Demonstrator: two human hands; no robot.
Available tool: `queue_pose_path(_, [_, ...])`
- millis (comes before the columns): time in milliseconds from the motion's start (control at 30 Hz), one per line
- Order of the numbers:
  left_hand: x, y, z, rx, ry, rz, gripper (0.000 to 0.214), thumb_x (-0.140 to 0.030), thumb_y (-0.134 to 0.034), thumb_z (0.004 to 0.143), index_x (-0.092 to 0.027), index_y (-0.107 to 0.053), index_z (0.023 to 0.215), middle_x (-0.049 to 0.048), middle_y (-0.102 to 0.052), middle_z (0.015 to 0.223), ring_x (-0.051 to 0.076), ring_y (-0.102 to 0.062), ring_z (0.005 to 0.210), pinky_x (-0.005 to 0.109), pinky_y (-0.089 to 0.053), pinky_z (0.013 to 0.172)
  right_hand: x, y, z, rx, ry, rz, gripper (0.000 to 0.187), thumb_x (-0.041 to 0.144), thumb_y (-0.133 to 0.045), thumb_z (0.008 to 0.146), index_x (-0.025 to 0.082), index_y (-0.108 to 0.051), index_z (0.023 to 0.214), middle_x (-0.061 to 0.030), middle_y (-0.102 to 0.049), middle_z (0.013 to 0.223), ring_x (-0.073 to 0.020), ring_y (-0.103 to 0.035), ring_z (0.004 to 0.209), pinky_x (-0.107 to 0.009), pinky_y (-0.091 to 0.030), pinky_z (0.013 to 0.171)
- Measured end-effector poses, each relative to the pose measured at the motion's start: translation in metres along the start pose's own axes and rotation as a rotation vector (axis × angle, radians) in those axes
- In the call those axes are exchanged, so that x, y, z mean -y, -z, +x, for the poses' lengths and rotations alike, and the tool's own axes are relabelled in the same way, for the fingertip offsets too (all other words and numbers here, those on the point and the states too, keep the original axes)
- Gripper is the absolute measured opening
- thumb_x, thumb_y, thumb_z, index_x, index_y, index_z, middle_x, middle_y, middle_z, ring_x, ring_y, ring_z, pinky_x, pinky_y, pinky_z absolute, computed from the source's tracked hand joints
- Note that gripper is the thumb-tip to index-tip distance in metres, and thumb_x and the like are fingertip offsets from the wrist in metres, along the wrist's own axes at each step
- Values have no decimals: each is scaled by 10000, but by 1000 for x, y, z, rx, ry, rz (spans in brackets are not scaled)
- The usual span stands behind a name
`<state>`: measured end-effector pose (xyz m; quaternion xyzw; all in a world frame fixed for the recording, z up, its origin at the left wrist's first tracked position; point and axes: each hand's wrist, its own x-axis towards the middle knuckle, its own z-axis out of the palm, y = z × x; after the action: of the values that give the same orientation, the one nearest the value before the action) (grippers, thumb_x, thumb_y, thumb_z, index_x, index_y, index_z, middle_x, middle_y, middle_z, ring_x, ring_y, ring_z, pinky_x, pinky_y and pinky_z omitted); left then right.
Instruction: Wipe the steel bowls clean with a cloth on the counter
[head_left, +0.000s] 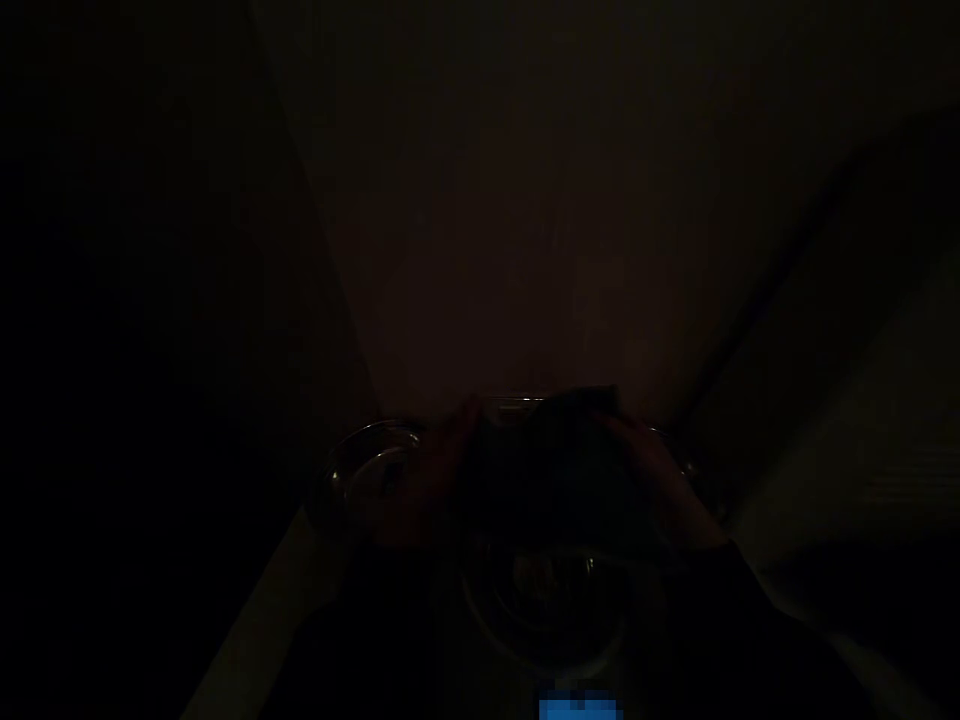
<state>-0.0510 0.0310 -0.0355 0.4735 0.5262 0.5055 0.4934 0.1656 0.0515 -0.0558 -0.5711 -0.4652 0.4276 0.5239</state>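
Closest to you, a blurred blue patch sits at the bottom edge of the view, too pixelated to name, and your dark sleeve comes in from the lower right. The whole scene is very dim, so fine detail is hard to read.

Your left hand and your right hand are on either side of a dark rounded object, which is too dark to identify. It looks wider than it is tall, with its long axis running side to side across your view. You can't tell whether any end points a particular way. Both hands look curved around its sides, with the fingers of your right hand spread over its upper right. It appears to be held between your hands, above a glass bowl. Something faint shows inside that bowl, but you can't tell what.

A second glass bowl stands just beside your left hand, and a glass rim shows behind the object. Pale surface shows at the lower left, and a dim wall fills the view above.
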Motion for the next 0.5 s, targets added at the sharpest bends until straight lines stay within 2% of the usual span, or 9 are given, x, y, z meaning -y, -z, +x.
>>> queue_pose_path(67, [4,2,5,8,24,10,382,-435,-646,725,-164,-673,992,103,-702,1008,254,-658,916,365,-512,809,-2,5,2,3,-23,26,350,416,-633,709,233,-685,1003,-41,-719,879,-252,-656,860,-359,-516,779])
queue_pose_path(167, [10,7,12,-47,8,-28,456,-385,-652,730,-160,-612,1125,118,-667,1107,245,-645,960,344,-513,810,-3,10,-1,1,-44,88,504,389,-665,703,213,-603,1171,-37,-708,858,-215,-659,765,-327,-532,710])
queue_pose_path(267, [10,13,14,-102,-8,-45,620,-387,-629,755,-253,-453,1333,106,-604,1227,238,-632,995,325,-527,764,0,13,-8,-9,-48,220,838,319,-713,675,298,-317,1413,34,-665,724,-152,-624,593,-269,-519,567])
queue_pose_path(333, [8,17,13,-121,-30,-6,676,-379,-639,750,-319,-388,1374,78,-565,1284,229,-627,1007,296,-529,730,4,16,-14,21,-19,283,963,276,-731,661,361,-181,1447,81,-615,640,-118,-582,508,-228,-486,496])
queue_pose_path(400, [7,20,13,-72,-45,46,656,-400,-641,745,-339,-408,1354,57,-567,1282,224,-627,1006,282,-528,722,6,20,-17,114,22,270,904,261,-735,659,367,-265,1424,78,-619,654,-105,-586,529,-207,-481,503])
queue_pose_path(500, [7,22,13,75,-31,218,612,-463,-647,717,-269,-503,1279,73,-622,1196,237,-628,1001,309,-520,764,8,23,-21,212,80,173,692,264,-748,654,326,-502,1297,10,-684,935,-144,-645,749,-226,-523,620])
